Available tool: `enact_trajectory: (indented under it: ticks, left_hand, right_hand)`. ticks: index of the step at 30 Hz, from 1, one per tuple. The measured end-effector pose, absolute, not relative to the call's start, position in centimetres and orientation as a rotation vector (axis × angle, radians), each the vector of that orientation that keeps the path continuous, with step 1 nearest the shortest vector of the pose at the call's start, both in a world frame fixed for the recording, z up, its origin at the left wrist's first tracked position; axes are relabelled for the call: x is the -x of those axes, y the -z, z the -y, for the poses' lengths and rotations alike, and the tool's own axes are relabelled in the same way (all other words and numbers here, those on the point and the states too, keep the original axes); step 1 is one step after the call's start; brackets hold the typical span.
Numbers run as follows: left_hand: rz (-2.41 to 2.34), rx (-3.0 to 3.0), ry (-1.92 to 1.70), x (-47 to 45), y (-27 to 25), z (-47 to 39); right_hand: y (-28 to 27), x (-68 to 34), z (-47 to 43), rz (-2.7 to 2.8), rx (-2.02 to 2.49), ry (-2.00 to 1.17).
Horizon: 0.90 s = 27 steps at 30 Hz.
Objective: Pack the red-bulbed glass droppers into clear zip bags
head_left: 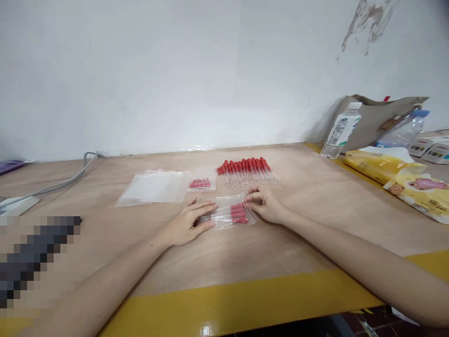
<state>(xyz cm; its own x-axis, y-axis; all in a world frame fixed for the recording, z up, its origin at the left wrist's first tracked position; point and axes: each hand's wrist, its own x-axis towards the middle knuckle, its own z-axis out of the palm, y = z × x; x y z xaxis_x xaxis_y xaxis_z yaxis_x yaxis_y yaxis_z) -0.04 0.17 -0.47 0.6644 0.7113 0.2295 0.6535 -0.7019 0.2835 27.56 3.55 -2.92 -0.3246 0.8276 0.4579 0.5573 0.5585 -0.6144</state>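
Observation:
A clear plastic zip bag (221, 219) lies flat on the table in front of me. Inside it are several slim tools with red handles (239, 214) pointing right; their thin shafts run left. My left hand (191, 222) rests at the bag's left end, fingers stretched and apart, fingertips touching the plastic. At the right end, my right hand (264, 204) pinches the bag's edge near its opening. Just behind, a filled bag (201, 183) holds more red handles. Beyond my right hand lies a row of loose red-handled tools (245, 167) with thin, pale shafts.
A stack of flat clear bags (150, 188) lies to the left. A grey cable (75, 174) runs along the far left. On the right are a water bottle (342, 131), a grey bag (375, 119) and yellow tissue packs (382, 166). Yellow tape (245, 299) lines the front edge.

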Motion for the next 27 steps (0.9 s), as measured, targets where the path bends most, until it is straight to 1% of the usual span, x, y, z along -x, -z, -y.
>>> enact_trajectory:
  ticks: [4,7,14,19,27]
  left_hand:
    - [-1.114,-2.698,-0.492,0.0,0.4,-0.1]
    - [-1.112,-2.698,-0.5,0.0,0.4,-0.1]
    - [-1.137,-2.645,-0.623,-0.2,0.1,0.2]
    - [-1.164,-2.554,-0.616,-0.2,-0.1,0.5]
    - [-1.169,-2.563,-0.589,-0.2,-0.2,0.7]
  right_hand:
    - [3.2,-27.9,-3.7,2.096,1.054,-0.451]
    - [2.5,-28.3,-3.9,2.087,1.105,-0.409]
    - [-0.2,-30.3,-6.6,1.751,1.605,-0.182]
    - [-0.6,-30.8,-10.3,1.574,1.885,-0.072]
    - [-0.4,-29.4,-13.8,1.531,2.14,-0.064]
